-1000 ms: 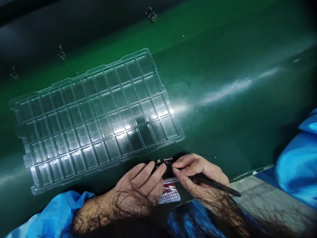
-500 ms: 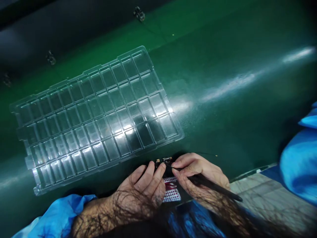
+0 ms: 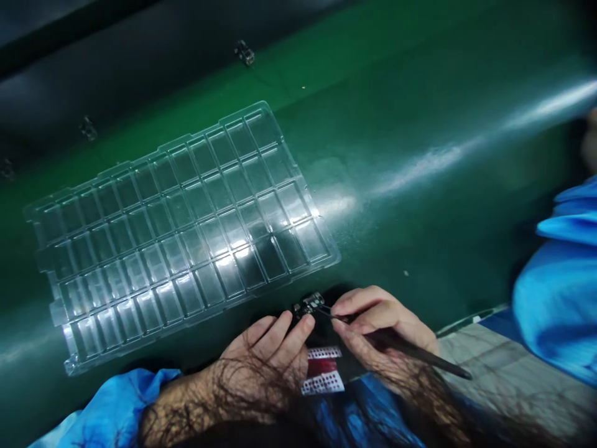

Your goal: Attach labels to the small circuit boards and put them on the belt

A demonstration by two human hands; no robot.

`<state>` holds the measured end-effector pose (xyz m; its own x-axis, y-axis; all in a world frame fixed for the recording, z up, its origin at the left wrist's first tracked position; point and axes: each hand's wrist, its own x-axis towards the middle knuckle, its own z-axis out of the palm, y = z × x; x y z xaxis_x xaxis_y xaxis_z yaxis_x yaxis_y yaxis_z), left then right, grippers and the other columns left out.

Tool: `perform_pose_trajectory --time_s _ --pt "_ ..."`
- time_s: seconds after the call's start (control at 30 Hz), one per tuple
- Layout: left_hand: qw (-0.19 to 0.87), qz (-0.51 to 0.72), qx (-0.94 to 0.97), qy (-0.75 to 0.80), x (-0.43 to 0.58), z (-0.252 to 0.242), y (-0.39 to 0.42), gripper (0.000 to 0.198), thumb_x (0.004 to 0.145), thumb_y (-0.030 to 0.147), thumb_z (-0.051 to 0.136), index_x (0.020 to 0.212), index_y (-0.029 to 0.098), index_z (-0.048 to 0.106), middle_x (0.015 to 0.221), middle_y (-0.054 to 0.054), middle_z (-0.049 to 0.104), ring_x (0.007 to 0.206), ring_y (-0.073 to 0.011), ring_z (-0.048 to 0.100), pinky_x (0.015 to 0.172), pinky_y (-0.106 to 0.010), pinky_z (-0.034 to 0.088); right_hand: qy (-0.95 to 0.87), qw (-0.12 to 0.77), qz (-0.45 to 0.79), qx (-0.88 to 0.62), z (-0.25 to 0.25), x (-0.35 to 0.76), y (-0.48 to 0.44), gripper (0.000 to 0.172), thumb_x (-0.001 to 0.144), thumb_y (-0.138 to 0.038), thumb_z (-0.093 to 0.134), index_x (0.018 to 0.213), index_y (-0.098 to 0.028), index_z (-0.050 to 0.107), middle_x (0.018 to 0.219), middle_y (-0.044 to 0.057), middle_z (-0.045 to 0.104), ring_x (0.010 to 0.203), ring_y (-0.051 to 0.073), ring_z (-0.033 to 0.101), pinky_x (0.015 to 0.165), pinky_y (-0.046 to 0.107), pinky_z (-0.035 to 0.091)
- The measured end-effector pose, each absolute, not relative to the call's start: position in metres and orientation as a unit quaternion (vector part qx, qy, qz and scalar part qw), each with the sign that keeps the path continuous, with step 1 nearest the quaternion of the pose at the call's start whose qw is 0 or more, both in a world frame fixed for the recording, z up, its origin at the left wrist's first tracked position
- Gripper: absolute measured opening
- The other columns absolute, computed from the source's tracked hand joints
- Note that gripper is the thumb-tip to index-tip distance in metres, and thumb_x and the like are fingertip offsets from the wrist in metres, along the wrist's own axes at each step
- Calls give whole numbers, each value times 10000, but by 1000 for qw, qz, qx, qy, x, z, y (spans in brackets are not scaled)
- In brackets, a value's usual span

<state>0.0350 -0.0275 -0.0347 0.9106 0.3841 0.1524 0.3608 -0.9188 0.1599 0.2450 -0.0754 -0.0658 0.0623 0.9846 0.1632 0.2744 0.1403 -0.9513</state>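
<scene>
My left hand (image 3: 263,358) lies on the green belt with its fingertips pressed on a small dark electronic part (image 3: 306,307), steadying it. My right hand (image 3: 380,326) pinches black tweezers (image 3: 410,351) like a pen, and their tip touches the same part from the right. Under and between the hands lies a red and white sheet of small labels (image 3: 323,372). A clear plastic tray (image 3: 181,224) with several empty compartments sits just beyond the hands to the left.
The green conveyor belt (image 3: 420,124) runs across the view. Small dark parts (image 3: 245,53) lie on it far away, near the dark back rail. Another person's blue sleeve (image 3: 559,280) is at the right edge. A pale bench edge (image 3: 504,367) lies at lower right.
The view has shifted slightly. The small part has turned a little under my fingertips, and the tweezers' tip stays on it. Both hands stay in place.
</scene>
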Motion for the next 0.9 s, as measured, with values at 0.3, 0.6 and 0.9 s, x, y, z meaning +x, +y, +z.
perform_pose_trajectory --time_s 0.3,0.6,0.9 --pt "49 91 975 196 34 -43 -33 218 801 298 409 958 205 528 1158 -11 521 1085 -191 439 890 -317 368 -602 465 352 -547 -69 244 -75 209 865 -87 710 790 -263 625 871 -39 724 789 100 733 699 196 631" --pt "29 103 966 233 41 -46 -32 134 833 265 417 895 195 513 1117 0 553 1055 -189 476 869 -322 389 -595 445 363 -562 -70 239 -74 214 872 -107 714 771 -266 612 853 -47 728 749 96 725 655 189 612" --pt "44 104 965 236 40 -47 -32 130 836 254 420 881 193 526 1126 -5 547 1052 -192 478 858 -322 395 -571 463 372 -567 -71 239 -71 205 852 -123 727 737 -257 624 825 -49 729 694 96 712 617 184 601"
